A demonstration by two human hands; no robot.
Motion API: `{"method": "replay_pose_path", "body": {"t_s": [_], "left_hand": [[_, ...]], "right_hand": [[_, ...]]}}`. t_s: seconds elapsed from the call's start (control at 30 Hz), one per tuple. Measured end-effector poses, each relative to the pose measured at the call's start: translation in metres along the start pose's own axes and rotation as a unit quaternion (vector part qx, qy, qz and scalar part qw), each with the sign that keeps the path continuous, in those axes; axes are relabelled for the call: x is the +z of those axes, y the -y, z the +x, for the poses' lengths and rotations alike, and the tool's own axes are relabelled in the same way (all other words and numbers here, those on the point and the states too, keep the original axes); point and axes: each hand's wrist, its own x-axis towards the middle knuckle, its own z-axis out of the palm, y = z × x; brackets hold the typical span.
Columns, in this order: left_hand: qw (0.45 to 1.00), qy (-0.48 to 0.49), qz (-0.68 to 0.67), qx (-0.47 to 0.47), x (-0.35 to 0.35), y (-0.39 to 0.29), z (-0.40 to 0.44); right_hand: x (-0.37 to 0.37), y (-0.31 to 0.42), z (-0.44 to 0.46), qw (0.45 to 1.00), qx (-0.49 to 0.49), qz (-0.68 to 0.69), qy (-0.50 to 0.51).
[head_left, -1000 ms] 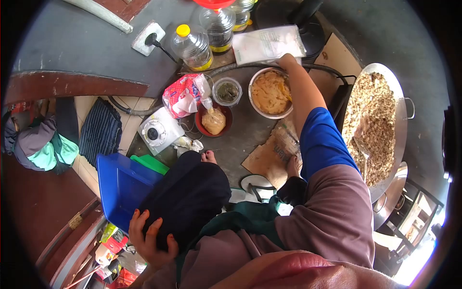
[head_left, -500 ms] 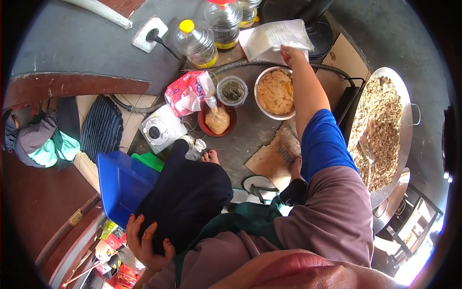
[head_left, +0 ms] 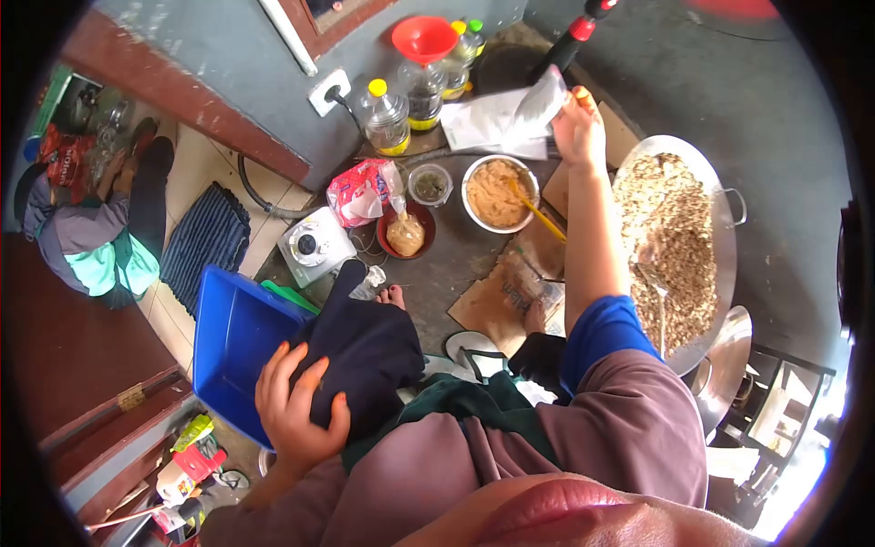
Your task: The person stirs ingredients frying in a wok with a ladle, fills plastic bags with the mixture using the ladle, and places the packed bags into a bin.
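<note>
My right hand (head_left: 578, 129) is raised at the back right, its fingers pinched on a thin clear plastic bag (head_left: 543, 102). The bag hangs over a white plastic packet (head_left: 474, 120) lying flat at the back. In front of the packet stands a metal bowl of pale orange paste (head_left: 494, 190), and a yellow handle (head_left: 550, 222) sticks out of it. My left hand (head_left: 299, 401) rests on my dark-clothed knee with its fingers spread, near a blue plastic bin (head_left: 228, 342). Nothing is held in it.
A wide pan of brown crumbly filling (head_left: 670, 246) stands at the right with a ladle. Bottles (head_left: 383, 118), a pink packet (head_left: 358, 193), a small tub (head_left: 429, 185), a red-brown bowl (head_left: 418, 219) and a white scale-like appliance (head_left: 314, 244) sit ahead. Another person (head_left: 91, 228) sits far left.
My right hand has risen from the white packet, lifting a clear bag off it. My left hand stays on my knee. The camera view has shifted, showing the yellow handle in the bowl.
</note>
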Motion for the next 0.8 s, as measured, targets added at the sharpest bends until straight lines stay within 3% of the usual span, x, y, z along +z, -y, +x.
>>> {"method": "replay_pose_path", "body": {"t_s": [0.13,0.23,0.37,0.43,0.47,0.5,0.53,0.57,0.63,0.7,0.73,0.77,0.8], "left_hand": [[0.998,-0.036,-0.045,0.027,-0.011,-0.027,-0.011],[0.995,-0.047,-0.062,0.056,-0.007,-0.042,-0.026],[0.984,-0.082,-0.103,0.123,0.011,-0.064,-0.045],[0.953,-0.087,-0.231,0.173,0.013,-0.08,-0.044],[0.871,-0.067,-0.45,0.184,0.02,-0.097,-0.041],[0.741,-0.047,-0.645,0.182,0.028,-0.116,-0.042],[0.623,0.08,-0.774,0.078,0.025,-0.13,-0.047],[0.465,0.194,-0.863,-0.028,0.022,-0.14,-0.054],[0.35,0.155,-0.922,-0.056,0.042,-0.16,-0.07],[0.356,0.09,-0.925,-0.099,0.049,-0.172,-0.09],[0.386,0.059,-0.915,-0.104,0.055,-0.177,-0.096],[0.416,0.032,-0.902,-0.108,0.062,-0.179,-0.1],[0.439,0.041,-0.895,-0.07,0.071,-0.176,-0.102]], "right_hand": [[0.081,0.072,-0.091,0.984,0.03,0.107,0.14],[0.143,0.11,-0.165,0.984,0.066,0.154,0.055],[0.188,0.133,-0.261,0.961,0.081,0.249,0.09],[0.213,0.142,-0.311,0.958,0.085,0.262,0.08],[0.212,0.145,-0.33,0.958,0.094,0.257,0.091],[0.211,0.15,-0.349,0.969,0.085,0.222,0.064],[0.209,0.153,-0.365,0.978,0.08,0.187,0.038],[0.206,0.156,-0.379,0.985,0.08,0.15,0.015],[0.188,0.172,-0.4,0.994,0.077,-0.056,-0.053],[0.14,0.186,-0.41,0.988,0.068,-0.034,0.135],[0.142,0.189,-0.427,0.974,0.006,-0.219,0.063],[0.145,0.193,-0.444,0.917,-0.066,-0.393,-0.013],[0.148,0.195,-0.463,0.882,-0.119,-0.457,0.006]]}}
